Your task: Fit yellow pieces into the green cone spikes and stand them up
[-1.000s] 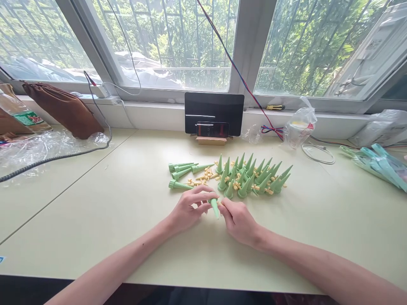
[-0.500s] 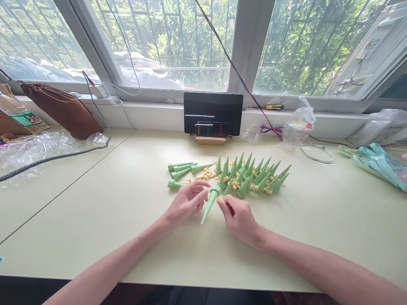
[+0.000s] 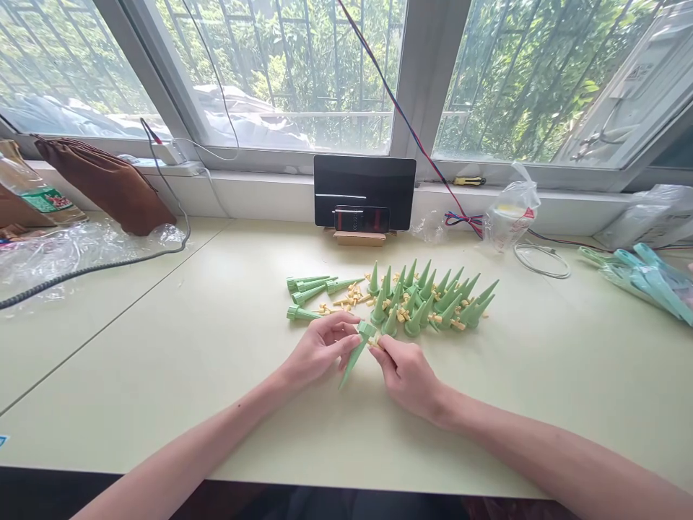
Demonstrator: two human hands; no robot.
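My left hand (image 3: 323,348) grips a green plastic watering spike (image 3: 354,357) near its collar, with the pointed end slanting down toward me. Just right of that collar, my right hand (image 3: 410,370) pinches a small yellow valve piece (image 3: 375,341) at the spike's side; how far it sits in the spike cannot be made out. Beyond my hands a group of green spikes (image 3: 414,319) stands points up, with yellow valves among them. Several more green spikes (image 3: 311,292) lie on their sides at the left, beside a loose pile of yellow valves (image 3: 351,297).
On the pale table (image 3: 178,375), a phone (image 3: 362,218) and black tablet (image 3: 365,180) stand at the back. A bagged cup (image 3: 507,220) and coiled white cable (image 3: 541,261) are back right. Light-blue plastic items (image 3: 652,282) lie far right. A brown pouch (image 3: 108,188) leans at the left.
My left fingers have closed on the green spike, which has tilted slightly and dropped a little. My right hand keeps its pinch on the yellow valve, now against the spike's collar.
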